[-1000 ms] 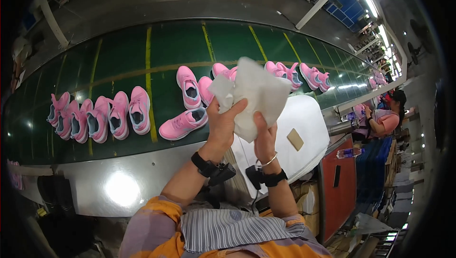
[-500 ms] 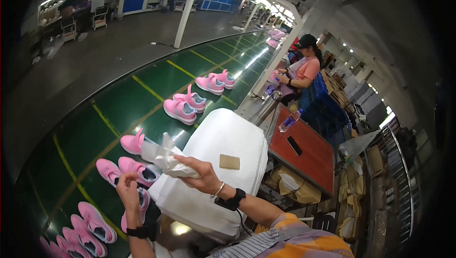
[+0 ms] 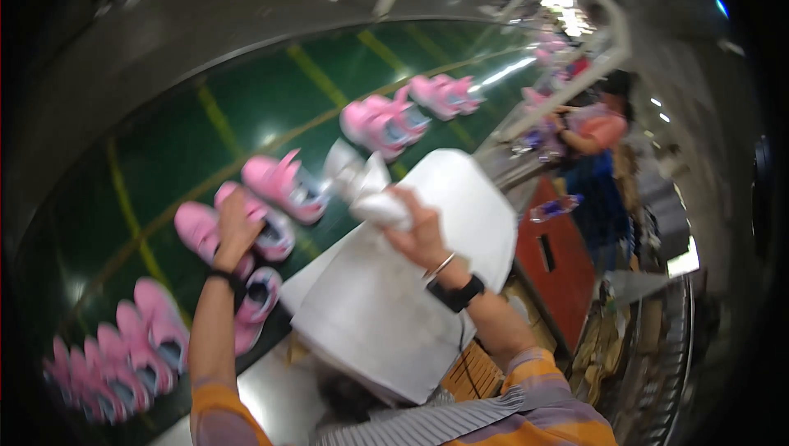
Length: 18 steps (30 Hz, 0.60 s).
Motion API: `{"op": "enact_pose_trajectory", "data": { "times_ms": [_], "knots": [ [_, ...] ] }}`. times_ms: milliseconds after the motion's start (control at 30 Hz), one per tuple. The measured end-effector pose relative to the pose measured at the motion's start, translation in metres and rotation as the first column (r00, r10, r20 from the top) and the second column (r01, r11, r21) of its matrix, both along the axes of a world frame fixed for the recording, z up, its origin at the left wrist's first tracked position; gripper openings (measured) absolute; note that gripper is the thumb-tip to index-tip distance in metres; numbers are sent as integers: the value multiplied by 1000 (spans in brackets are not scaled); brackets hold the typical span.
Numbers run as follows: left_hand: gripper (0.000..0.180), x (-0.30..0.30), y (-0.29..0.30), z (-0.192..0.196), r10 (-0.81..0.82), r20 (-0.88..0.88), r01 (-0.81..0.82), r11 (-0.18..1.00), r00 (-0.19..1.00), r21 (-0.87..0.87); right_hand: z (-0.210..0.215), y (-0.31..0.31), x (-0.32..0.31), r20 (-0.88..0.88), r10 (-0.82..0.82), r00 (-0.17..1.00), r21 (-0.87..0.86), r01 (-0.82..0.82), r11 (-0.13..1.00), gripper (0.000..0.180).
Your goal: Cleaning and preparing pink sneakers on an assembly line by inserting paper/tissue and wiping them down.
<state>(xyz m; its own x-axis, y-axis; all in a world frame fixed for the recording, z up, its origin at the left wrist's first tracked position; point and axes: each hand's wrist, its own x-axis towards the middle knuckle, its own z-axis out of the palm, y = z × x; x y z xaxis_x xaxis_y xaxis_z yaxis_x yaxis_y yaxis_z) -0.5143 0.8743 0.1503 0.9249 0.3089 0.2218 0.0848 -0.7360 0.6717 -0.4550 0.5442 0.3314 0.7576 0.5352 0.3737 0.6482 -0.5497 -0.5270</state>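
My left hand (image 3: pixel 235 231) is on a pink shoe (image 3: pixel 275 237) on the green conveyor belt (image 3: pixel 177 150), its fingers closed around the upper; motion blurs them. Another pink shoe (image 3: pixel 196 228) lies just left of that hand. In my right hand (image 3: pixel 421 236) is a bunched wad of white tissue paper (image 3: pixel 349 171), held above the far left edge of a white-covered stand (image 3: pixel 374 314). Beyond the left hand sits a pink shoe (image 3: pixel 275 183) with its strap raised. Nearer me, one more pink shoe (image 3: pixel 256 298) stands by the belt's edge.
Several pink shoes (image 3: pixel 156 323) line up at the near left. More pairs (image 3: pixel 382 124) stand farther along the belt. Right of the stand is a red-topped table (image 3: pixel 559 257) with a bottle (image 3: pixel 556 208) and a dark phone (image 3: pixel 546 253). A co-worker (image 3: pixel 604 130) stands beyond it.
My left hand has moved up and forward onto a pink shoe. The right hand still holds the white paper. The whole view has swung, shifting the stand and belt.
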Motion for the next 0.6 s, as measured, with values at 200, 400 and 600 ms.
{"op": "enact_pose_trajectory", "data": {
  "times_ms": [200, 400, 600],
  "knots": [
    [28, -5, 22, 28, -35, -253, -97, 867, 967, -489, -5, 77, 24, -169, 185, 968, 69, -176, 982, 47],
    [31, 13, 11, 41, -160, -131, 154, 987, 978, -55, -21, 110, 21, -321, 209, 924, -95, -251, 963, 47],
    [45, -22, 19, 53, -80, -357, 11, 982, 931, -190, -29, 121, 28, -339, 226, 913, -60, -260, 964, 46]
  ]
}}
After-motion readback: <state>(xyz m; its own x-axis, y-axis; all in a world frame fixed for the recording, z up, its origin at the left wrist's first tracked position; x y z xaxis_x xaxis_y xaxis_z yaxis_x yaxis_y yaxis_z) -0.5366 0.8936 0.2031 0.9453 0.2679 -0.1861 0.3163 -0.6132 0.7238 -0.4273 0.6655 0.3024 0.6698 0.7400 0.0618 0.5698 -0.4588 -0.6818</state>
